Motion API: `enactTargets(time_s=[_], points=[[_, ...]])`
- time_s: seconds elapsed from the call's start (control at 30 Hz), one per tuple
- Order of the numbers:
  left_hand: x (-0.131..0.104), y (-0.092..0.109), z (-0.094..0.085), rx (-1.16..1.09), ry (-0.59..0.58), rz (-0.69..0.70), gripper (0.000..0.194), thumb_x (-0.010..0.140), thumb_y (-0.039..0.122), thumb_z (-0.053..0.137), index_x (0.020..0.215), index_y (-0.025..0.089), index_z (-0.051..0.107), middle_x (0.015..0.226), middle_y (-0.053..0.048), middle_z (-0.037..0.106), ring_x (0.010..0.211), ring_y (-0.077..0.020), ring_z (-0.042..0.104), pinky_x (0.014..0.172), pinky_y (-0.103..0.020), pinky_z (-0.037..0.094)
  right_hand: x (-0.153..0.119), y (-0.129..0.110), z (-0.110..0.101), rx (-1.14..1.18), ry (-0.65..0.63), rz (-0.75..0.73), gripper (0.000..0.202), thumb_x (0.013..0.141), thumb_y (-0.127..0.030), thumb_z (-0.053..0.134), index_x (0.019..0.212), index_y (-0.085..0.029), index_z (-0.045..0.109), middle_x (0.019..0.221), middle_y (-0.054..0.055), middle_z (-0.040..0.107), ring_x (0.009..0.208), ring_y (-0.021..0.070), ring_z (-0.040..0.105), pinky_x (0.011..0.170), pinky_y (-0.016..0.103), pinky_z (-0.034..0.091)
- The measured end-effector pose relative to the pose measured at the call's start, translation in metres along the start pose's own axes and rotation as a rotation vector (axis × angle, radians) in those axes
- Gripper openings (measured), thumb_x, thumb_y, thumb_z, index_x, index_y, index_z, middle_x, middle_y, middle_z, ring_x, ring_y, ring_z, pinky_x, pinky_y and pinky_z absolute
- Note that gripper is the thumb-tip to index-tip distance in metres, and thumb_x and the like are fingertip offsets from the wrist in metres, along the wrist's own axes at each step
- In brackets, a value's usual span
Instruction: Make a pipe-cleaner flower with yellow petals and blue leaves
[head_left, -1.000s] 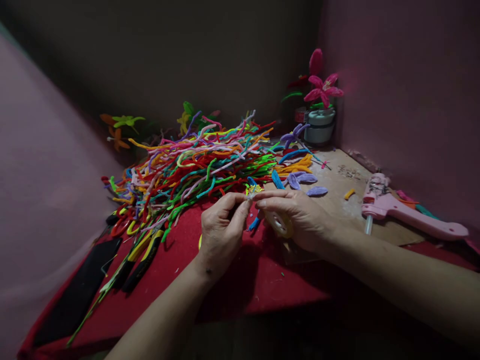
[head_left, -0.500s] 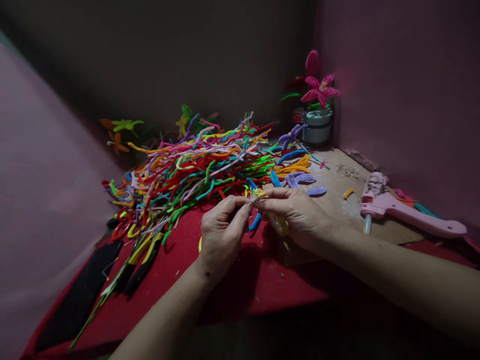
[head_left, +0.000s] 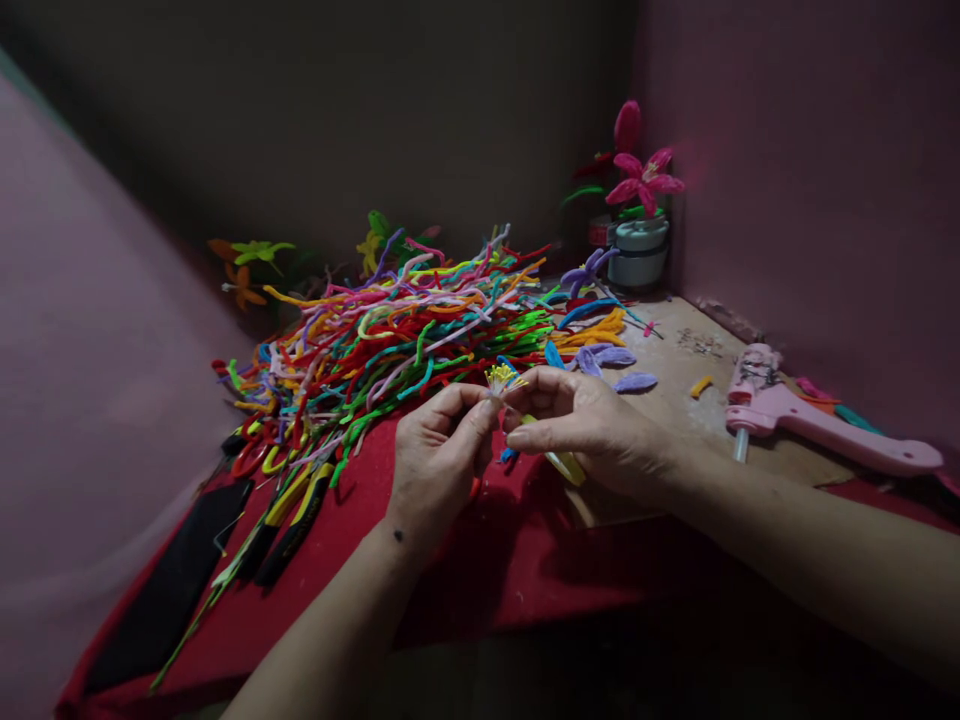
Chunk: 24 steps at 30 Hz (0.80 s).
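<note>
A small bunch of yellow-tipped flower stamens (head_left: 499, 378) stands upright in a pinch between the thumb and forefinger of my left hand (head_left: 442, 440). Close on its right is my right hand (head_left: 592, 425), its thumb and forefinger parted. The forefinger tip reaches the edge of the bunch; whether it touches is unclear. A yellow curved object (head_left: 564, 464) shows below the right palm, partly hidden, and I cannot tell if it is held. Behind both hands lies a big heap of coloured pipe cleaners (head_left: 420, 320).
Purple fuzzy petals (head_left: 636, 382) and a pink glue gun (head_left: 817, 425) lie on a brown board (head_left: 675, 440) to the right. Yellow-and-black pliers (head_left: 296, 525) and a black flat item (head_left: 169, 590) rest on the red cloth (head_left: 360, 590). A pink flower (head_left: 645, 182) stands in a grey pot (head_left: 637, 255).
My right thumb and forefinger have parted and drawn back from the stamens. The bunch now shows more fully, upright in my left hand. The view has shifted slightly.
</note>
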<state>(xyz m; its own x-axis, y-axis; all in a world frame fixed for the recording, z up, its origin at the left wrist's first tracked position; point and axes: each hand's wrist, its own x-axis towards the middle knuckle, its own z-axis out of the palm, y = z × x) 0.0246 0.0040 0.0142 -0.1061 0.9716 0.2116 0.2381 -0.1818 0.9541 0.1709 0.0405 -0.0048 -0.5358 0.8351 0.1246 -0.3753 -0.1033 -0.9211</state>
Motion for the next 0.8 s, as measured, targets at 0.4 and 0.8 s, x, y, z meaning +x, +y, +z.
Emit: enactTargets(time_s=[0.4, 0.8], points=[[0.0004, -0.0011, -0.0042, 0.080, 0.000, 0.001, 0.010, 0.078, 0.023, 0.058, 0.069, 0.016, 0.060, 0.046, 0.006, 0.048, 0.037, -0.0038, 0.038, 0.036, -0.015, 0.028, 0.0021, 0.0054, -0.0056, 0.037, -0.031, 0.313, 0.019, 0.067, -0.028, 0.070, 0.075, -0.011, 0.065, 0.062, 0.001, 0.060, 0.052, 0.0097, 0.054, 0.052, 0.023, 0.040], [0.0005, -0.0028, -0.0022, 0.104, 0.023, 0.005, 0.011, 0.076, 0.026, 0.061, 0.073, 0.015, 0.063, 0.046, 0.005, 0.049, 0.038, -0.0043, 0.038, 0.036, -0.016, 0.029, 0.0023, 0.0074, -0.0032, 0.036, 0.073, 0.266, 0.022, 0.068, -0.033, 0.070, 0.075, -0.012, 0.070, 0.063, 0.003, 0.065, 0.053, 0.0105, 0.055, 0.052, 0.023, 0.040]])
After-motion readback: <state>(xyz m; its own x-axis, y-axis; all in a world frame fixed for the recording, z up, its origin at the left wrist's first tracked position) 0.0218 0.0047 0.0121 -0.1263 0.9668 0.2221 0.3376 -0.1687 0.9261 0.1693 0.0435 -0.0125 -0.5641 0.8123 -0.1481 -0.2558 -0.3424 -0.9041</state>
